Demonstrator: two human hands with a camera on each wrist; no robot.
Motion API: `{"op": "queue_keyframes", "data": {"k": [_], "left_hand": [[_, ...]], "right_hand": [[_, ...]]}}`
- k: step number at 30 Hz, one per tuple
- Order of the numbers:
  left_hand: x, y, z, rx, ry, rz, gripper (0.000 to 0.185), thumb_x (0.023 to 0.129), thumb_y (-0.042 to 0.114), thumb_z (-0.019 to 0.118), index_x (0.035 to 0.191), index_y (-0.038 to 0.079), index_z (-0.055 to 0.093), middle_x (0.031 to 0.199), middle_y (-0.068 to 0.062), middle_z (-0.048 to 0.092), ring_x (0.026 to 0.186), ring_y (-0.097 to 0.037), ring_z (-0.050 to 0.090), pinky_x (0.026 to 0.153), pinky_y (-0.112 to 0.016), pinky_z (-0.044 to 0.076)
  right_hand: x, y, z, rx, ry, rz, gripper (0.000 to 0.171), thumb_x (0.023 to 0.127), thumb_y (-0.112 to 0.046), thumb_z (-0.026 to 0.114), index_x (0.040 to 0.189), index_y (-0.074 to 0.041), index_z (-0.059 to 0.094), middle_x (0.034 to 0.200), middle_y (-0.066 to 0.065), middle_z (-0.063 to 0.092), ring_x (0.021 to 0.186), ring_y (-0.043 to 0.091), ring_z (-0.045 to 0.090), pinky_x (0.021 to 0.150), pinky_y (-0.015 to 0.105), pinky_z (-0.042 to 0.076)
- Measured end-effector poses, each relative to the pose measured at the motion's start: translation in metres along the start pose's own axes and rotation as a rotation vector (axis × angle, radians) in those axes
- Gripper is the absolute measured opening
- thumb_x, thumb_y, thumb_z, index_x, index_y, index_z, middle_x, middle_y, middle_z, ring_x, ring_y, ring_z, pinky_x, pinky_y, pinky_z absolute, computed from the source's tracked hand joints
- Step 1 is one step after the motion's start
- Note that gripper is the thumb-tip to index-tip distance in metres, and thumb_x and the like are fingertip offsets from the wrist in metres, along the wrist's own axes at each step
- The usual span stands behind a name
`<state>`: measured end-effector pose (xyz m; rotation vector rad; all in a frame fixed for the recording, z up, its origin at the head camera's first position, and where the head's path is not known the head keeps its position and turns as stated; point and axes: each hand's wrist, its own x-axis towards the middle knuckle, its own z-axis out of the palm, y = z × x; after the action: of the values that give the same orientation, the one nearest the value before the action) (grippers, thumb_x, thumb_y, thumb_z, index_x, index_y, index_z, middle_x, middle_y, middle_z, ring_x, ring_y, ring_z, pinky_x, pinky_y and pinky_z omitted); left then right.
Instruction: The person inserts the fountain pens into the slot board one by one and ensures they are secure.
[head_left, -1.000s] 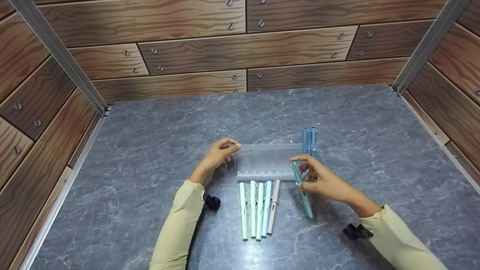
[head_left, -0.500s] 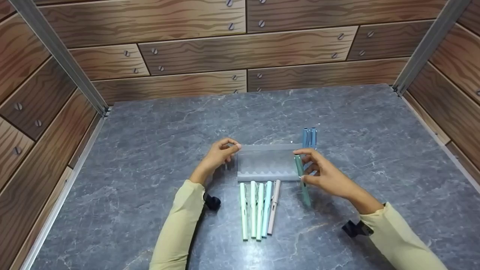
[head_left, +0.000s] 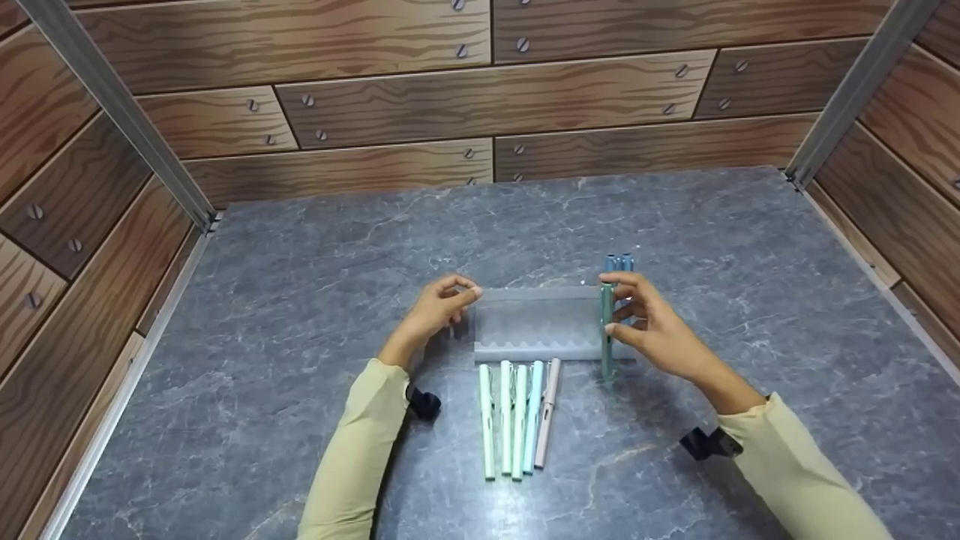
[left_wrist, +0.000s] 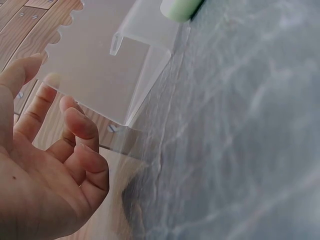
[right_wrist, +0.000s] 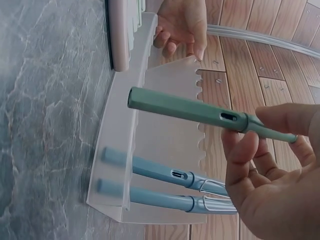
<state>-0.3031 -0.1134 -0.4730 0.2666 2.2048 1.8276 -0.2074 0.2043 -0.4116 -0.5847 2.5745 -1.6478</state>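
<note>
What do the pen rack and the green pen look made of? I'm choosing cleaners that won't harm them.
The pen rack looks like frosted translucent plastic, perhaps acrylic: the blue pens show blurred through its front wall. The green pen, pinched by the right hand, looks like matte moulded plastic, with even colour and no glare.

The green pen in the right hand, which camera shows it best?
The right wrist view: the green pen fills the frame, pinched by the right hand above the rack's notches. The head view shows it small and partly hidden by fingers. The left wrist view misses it.
</note>
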Motion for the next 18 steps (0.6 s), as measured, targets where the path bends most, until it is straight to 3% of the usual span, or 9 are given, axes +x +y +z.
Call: {"op": "queue_keyframes", "data": {"k": [7,13,18], "left_hand": [[-0.001,0.003,-0.002,-0.018,-0.031,-0.019,0.016,0.095,0.024,0.063,0.105,0.011,0.063,0.070,0.000,0.051,0.062,-0.013,0.045,0.060,-0.030,0.039],[-0.014,0.022,-0.001,-0.015,-0.041,-0.021,0.014,0.095,0.020,0.062,0.103,0.009,0.063,0.069,0.000,0.051,0.061,-0.013,0.046,0.057,-0.031,0.039],[-0.020,0.028,0.000,-0.017,-0.046,-0.011,0.015,0.094,0.020,0.063,0.103,0.007,0.063,0.068,0.000,0.050,0.061,-0.012,0.046,0.057,-0.029,0.039]], "right_hand": [[0.006,-0.001,0.000,-0.008,0.087,-0.008,0.059,0.089,0.010,0.058,0.141,-0.008,0.037,0.119,0.019,0.049,0.094,0.015,0.058,0.069,0.027,0.051],[0.011,0.001,0.001,-0.003,0.140,0.019,0.059,0.090,0.009,0.058,0.142,-0.011,0.037,0.121,0.018,0.049,0.097,0.021,0.058,0.074,0.024,0.051],[0.014,0.005,0.003,-0.005,0.175,0.003,0.057,0.090,0.011,0.056,0.140,-0.010,0.038,0.120,0.018,0.049,0.093,0.012,0.058,0.075,0.022,0.051]]}}
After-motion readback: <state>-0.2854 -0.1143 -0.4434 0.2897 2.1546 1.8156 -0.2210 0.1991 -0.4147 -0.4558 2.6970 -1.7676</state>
